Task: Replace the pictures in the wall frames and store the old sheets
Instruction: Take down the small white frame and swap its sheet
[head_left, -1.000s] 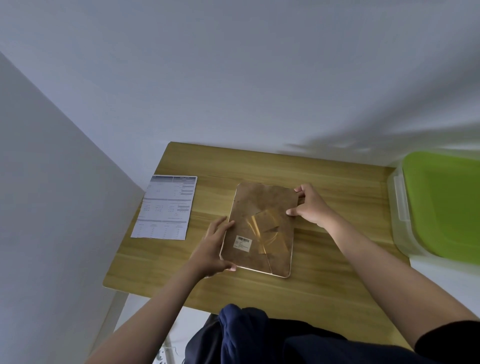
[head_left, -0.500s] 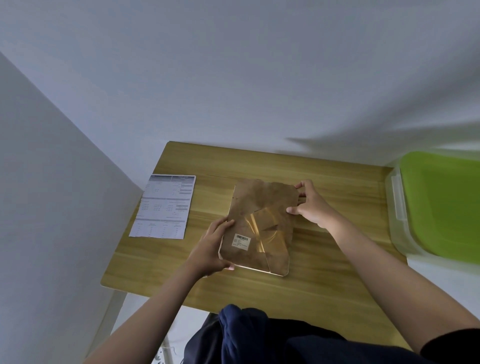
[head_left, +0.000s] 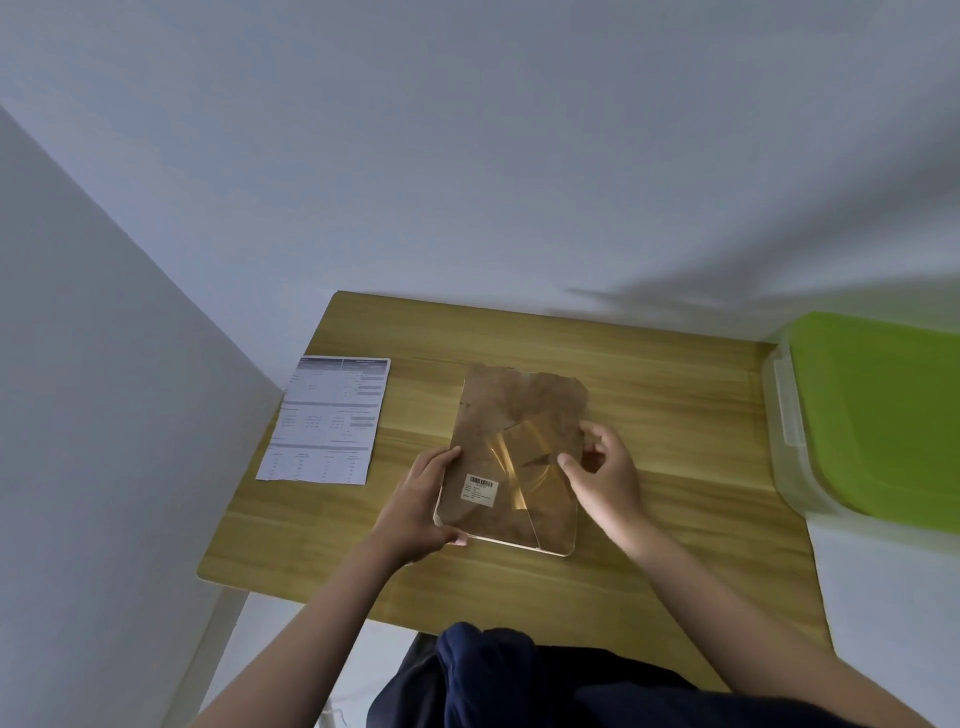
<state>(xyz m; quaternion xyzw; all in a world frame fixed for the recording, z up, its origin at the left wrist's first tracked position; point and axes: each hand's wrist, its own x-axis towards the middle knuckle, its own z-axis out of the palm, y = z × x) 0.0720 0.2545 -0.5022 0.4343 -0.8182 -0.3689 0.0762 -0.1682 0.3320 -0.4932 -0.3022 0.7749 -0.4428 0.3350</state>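
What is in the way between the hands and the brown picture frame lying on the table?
Nothing visible. The left hand already holds the left edge of the frame, which lies back side up on the table. The right hand is at its right edge, fingers curled over the shiny stand flap; whether it touches is unclear.

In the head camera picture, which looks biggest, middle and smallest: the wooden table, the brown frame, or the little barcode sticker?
1. Wooden table, biggest.
2. Brown frame, lying on it.
3. Barcode sticker, smallest, stuck on the frame.
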